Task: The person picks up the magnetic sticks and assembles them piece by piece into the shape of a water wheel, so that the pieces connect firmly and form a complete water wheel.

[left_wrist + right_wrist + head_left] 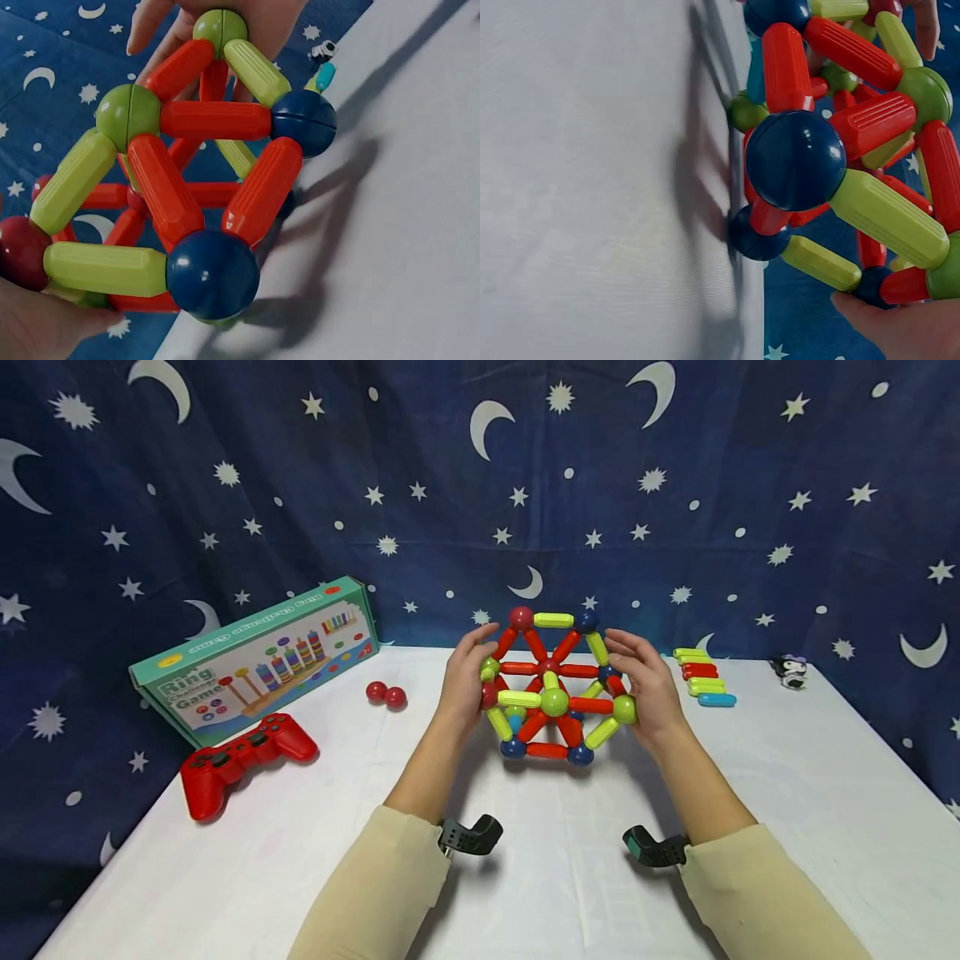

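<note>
A ball-and-stick building-toy structure hangs a little above the white table, its shadow below it. Red and lime-green rods join red, blue and green balls into a rounded open frame. From the left side my left hand grips it, near a red ball and a green one. My right hand holds the opposite side, close to a green ball and a blue ball. In the right wrist view, a short light-blue rod shows on the structure. Parts of both hands' fingers are hidden behind it.
On the left stand a green Ring Challenge Game box and a red game controller. Two loose red balls lie nearby. Several loose rods and a small black-and-white figure are at the right, before a starry blue curtain.
</note>
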A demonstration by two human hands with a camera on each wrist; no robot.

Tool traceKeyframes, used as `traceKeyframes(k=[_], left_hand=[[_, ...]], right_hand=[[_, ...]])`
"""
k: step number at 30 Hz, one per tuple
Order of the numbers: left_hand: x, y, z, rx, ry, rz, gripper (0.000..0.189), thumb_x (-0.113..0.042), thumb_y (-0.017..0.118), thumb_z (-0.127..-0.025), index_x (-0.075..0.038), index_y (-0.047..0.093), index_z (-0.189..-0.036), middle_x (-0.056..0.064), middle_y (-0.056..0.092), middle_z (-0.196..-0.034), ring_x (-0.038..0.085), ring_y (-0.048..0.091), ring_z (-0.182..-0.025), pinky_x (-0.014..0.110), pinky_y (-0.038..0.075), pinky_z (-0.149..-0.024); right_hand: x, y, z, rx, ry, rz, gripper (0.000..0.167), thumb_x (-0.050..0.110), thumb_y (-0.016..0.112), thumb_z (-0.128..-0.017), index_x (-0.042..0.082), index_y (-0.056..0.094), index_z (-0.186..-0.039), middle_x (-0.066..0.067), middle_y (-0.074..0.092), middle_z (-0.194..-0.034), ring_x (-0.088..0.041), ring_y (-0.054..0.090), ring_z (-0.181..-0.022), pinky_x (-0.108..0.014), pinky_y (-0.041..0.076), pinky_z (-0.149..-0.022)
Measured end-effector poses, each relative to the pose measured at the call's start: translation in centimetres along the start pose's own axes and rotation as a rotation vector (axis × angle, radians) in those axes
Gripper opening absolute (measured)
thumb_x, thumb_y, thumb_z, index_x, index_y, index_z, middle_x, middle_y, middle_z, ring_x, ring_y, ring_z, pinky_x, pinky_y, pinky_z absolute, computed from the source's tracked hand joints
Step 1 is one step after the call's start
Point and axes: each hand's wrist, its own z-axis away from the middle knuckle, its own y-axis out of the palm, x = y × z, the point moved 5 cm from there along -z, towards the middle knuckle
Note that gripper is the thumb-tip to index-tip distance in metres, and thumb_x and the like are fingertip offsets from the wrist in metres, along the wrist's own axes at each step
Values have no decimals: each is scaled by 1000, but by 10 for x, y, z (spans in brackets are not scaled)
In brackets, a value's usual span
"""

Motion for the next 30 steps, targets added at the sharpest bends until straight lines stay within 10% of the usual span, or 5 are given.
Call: traceKeyframes(k=[8, 19, 30], left_hand=[[10, -3, 10, 32, 54, -159, 51, -17, 50, -101, -15, 51, -152, 7, 22, -172, 30, 23, -157, 56, 28, -124], [27, -5, 21, 27, -3, -134, 58, -13, 50, -103, -15, 39, -159, 8, 39, -165, 26, 39, -151, 49, 33, -124], [28, -8, 26, -4, -91, -35, 62, -3, 46, -98, -20, 43, -158, 9, 46, -157, 28, 47, -131, 28, 51, -86]], right_hand=[[-9, -3, 6, -72, 56, 110, 49, 21, 49, -105, 12, 46, -154, -12, 37, -162, -26, 32, -148, -57, 9, -128], [-16, -8, 14, -91, 101, 241, 52, 18, 53, -104, 13, 43, -156, -9, 40, -162, -28, 38, -148, -49, 30, -125], [-15, -19, 11, -20, 162, 394, 55, 36, 49, -108, 15, 40, -158, -14, 41, -161, -36, 42, -146, -54, 37, -120]])
